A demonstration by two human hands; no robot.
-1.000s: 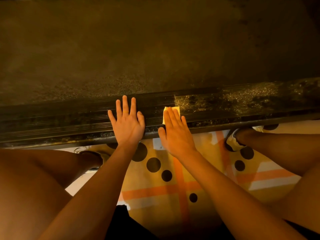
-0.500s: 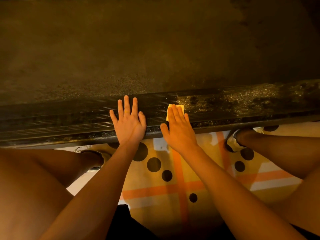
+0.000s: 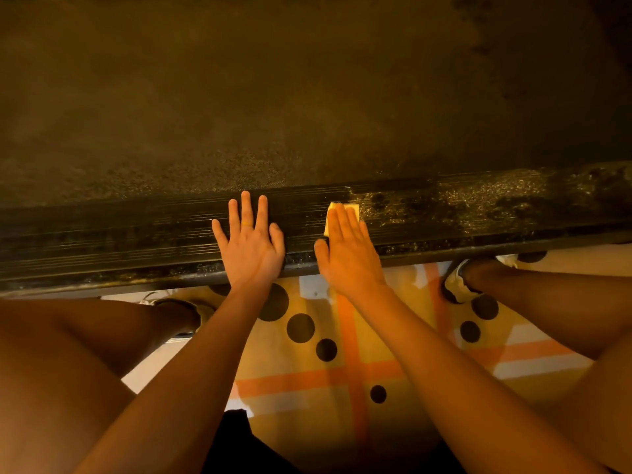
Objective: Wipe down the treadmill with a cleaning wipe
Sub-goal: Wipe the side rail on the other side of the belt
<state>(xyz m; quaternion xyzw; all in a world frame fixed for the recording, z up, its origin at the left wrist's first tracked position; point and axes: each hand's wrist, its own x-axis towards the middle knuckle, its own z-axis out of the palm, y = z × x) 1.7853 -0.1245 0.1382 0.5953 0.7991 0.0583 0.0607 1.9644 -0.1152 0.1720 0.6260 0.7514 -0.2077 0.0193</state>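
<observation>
Right hand [image 3: 349, 258] and wipe [image 3: 353, 210] slightly forward

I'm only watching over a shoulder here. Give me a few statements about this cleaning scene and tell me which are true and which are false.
1. The right hand presses a wipe flat on the treadmill's side rail. True.
2. The left hand holds a spray bottle. False: it holds nothing and lies flat on the side rail with its fingers spread.
3. The wipe is blue. False: it looks yellow in this light.
4. The rug below the arms has dark dots and orange stripes. True.
</observation>
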